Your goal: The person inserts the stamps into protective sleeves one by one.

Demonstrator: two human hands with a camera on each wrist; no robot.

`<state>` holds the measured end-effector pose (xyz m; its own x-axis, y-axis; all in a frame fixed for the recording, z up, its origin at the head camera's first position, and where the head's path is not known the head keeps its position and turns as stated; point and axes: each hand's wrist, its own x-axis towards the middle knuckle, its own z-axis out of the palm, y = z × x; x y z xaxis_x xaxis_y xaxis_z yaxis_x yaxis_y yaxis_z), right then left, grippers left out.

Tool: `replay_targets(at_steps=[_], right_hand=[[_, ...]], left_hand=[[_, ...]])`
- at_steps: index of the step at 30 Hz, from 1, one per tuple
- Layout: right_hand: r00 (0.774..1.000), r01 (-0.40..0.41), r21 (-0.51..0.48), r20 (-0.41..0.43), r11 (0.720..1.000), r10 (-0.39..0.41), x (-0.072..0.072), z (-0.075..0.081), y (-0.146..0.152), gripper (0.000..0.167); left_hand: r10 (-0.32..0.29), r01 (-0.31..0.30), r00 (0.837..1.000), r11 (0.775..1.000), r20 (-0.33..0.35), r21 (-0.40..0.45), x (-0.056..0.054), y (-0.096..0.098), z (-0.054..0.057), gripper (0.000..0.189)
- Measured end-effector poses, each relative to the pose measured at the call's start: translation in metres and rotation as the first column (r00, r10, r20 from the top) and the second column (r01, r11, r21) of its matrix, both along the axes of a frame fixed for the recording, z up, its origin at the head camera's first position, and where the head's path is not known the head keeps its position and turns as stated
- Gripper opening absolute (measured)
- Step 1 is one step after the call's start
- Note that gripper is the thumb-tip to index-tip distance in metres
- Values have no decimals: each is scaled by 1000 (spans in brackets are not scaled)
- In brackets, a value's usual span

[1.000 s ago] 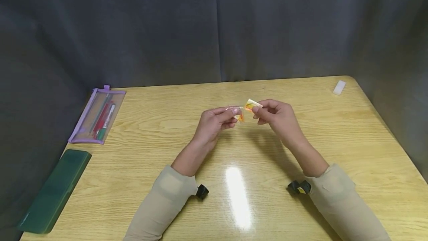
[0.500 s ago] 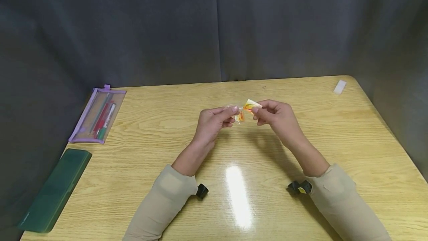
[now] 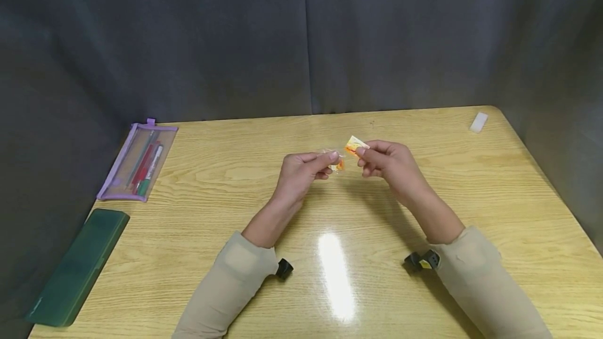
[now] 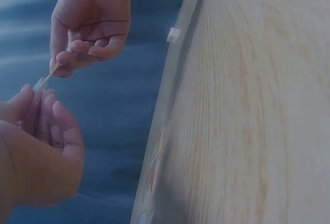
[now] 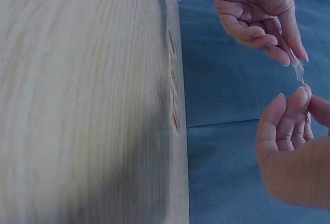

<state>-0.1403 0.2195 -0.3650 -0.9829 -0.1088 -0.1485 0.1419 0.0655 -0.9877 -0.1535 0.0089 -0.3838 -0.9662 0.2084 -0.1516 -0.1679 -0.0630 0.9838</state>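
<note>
Over the middle of the table, my left hand [image 3: 301, 171] pinches a clear plastic wrapper [image 4: 38, 85] between thumb and fingers. Orange and white print shows through it beside the thumb. Facing it, my right hand [image 3: 391, 164] pinches a small flat card-like piece [image 3: 356, 145], printed yellow, orange and white, by its lower right part. In the head view the piece stands slightly above and right of the wrapper. Seen from the left wrist, its edge lies close to the wrapper's end. The fingers hide part of both things.
A small white block [image 3: 478, 122], like an eraser, lies at the back right of the wooden table [image 3: 212, 255]. At the left are a purple-edged mesh pouch [image 3: 124, 171] with several pens and a dark green pencil case [image 3: 77, 271]. A dark curtain [image 3: 226, 41] hangs behind.
The printed piece in my right hand has tilted and shifted slightly up, away from the wrapper, so a small gap shows between them in the head view. My left hand has barely moved.
</note>
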Motion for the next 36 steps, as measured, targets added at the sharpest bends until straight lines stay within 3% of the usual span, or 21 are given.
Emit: replay_targets(at_steps=[11,19,28,36], right_hand=[[1000,-6,-35,17,999,7,1,1,-2,27],[992,-55,-86,111,995,64,0,0,0,29],[988,-71,-109,129,991,85,0,-2,0,29],[993,-71,3,98,997,71,-1,-5,0,28]], left_hand=[[7,-7,1000,1000,-23,-12,0,-1,-1,27],[14,-14,999,1000,-41,-12,0,-3,-2,27],[-1,0,999,1000,-50,-24,1,-5,0,25],[-71,71,997,997,-2,-32,0,-5,2,26]])
